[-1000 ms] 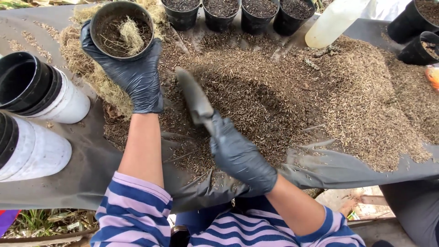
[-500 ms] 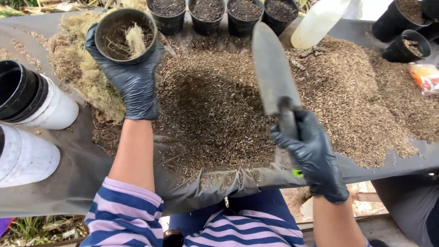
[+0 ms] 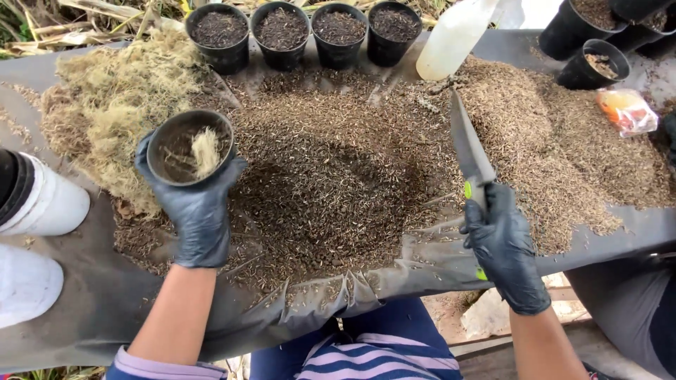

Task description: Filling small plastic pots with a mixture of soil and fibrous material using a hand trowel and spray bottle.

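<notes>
Left hand [image 3: 197, 211], in a black glove, curled around a small black plastic pot [image 3: 189, 148], fingers wrapped under its rim; pot held just above the left edge of the dark soil pile [image 3: 338, 190], a tuft of pale fibre inside. Right hand [image 3: 503, 250], gloved too, clenched on the handle of a grey trowel [image 3: 470, 151], blade tilted up over the pile's right edge.

Pot probably light, thin-walled and a little flexible, best gripped around the side wall, not the rim alone. Trowel stiff, likely slick at the blade; handle the place to hold.

Beyond the pile, a row of four filled black pots [image 3: 310, 32] and a white plastic bottle [image 3: 454, 39] lying tilted. Right of the pile, a small clear packet [image 3: 627, 109] with orange contents. Left of it, straw-coloured moss [image 3: 113, 105] and white buckets [image 3: 42, 204].
</notes>
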